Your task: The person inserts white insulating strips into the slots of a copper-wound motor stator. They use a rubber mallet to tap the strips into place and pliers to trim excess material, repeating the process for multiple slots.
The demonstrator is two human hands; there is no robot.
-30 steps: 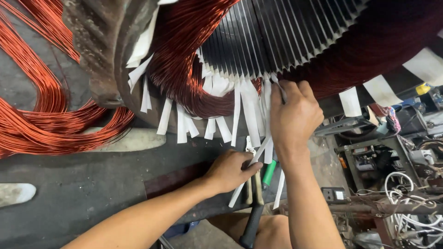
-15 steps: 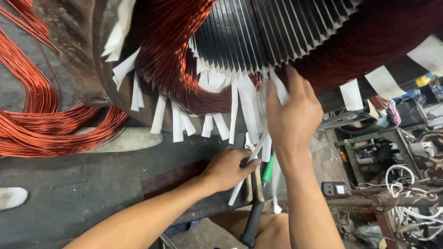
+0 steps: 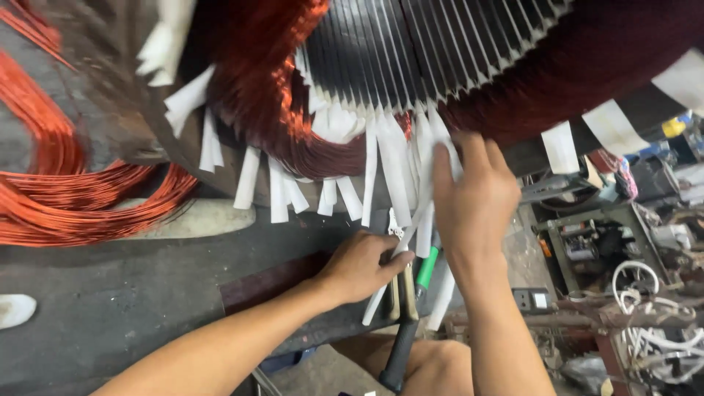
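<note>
A: White paper insulation strips (image 3: 400, 165) hang from the near rim of the big dark slotted stator core (image 3: 425, 44), at the middle of the scene. Why is the right hand (image 3: 473, 194) up there?

B: It lies flat, fingers spread, pressing several strips against the core so they stay put.

A: And the left hand (image 3: 359, 265)?

B: Closed around one long strip (image 3: 407, 242), pulling it taut, beside two tools, one with a green handle (image 3: 427, 268).

A: Count?

B: Two hands; over a dozen strips; one loose bundle of orange copper wire (image 3: 66, 198) far left.

Left hand (image 3: 359, 268) pinches paper strip (image 3: 422, 220); right hand (image 3: 473, 198) presses stator (image 3: 411, 51) strips
</note>
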